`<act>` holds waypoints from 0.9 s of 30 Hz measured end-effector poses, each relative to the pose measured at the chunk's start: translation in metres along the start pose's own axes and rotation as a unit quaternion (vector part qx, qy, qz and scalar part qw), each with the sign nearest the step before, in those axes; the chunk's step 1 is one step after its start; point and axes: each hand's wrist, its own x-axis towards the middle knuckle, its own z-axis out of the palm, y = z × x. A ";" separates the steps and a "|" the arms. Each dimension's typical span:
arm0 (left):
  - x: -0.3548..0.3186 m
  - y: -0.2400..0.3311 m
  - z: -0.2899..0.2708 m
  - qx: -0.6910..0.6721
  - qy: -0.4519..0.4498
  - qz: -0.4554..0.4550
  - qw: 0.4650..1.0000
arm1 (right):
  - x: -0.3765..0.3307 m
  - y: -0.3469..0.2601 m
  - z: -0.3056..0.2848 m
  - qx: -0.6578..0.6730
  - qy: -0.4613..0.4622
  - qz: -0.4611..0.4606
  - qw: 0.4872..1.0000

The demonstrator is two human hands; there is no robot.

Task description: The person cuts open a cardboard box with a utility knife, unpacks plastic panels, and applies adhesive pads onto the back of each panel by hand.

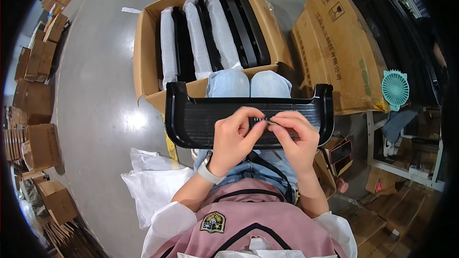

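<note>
Across my lap lies a long black plastic tray-like part with raised ends. Above its middle my two hands meet, fingertips nearly touching. My left hand is closed in a pinch, thumb against forefinger. My right hand pinches as well. Between the fingertips there is something small and thin, partly hidden by the fingers and too small to name. Just in front of my knees stands an open cardboard box holding several upright black parts, some in white foam wrap.
To the right, a big cardboard carton carries more black parts. A teal hand fan hangs near its corner, above a white metal frame. White foam sheets lie on the floor at my left. Stacked cartons line the far left.
</note>
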 end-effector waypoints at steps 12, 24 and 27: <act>-0.015 -0.003 -0.002 -0.091 -0.017 -0.027 0.995 | -0.004 -0.005 0.015 -0.201 0.017 -0.220 0.954; -0.015 -0.002 -0.008 -0.063 -0.041 0.034 0.997 | -0.014 0.003 0.005 0.130 -0.038 0.011 0.991; -0.017 -0.013 -0.005 -0.037 -0.052 0.020 0.998 | -0.017 0.008 0.001 0.108 -0.078 0.114 0.984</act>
